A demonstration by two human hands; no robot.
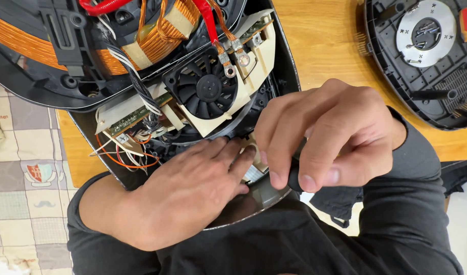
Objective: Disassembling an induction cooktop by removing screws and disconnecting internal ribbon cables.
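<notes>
Fingers of the right hand are closing on a dark tool handle, while the left hand, fingers loosely together, is pressing the opened induction cooker beside the cooling fan. It seems a fastener near the pale frame is being worked, which calls for a steady grip.

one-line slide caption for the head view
Both hands work inside an opened appliance beside its black fan.
</notes>
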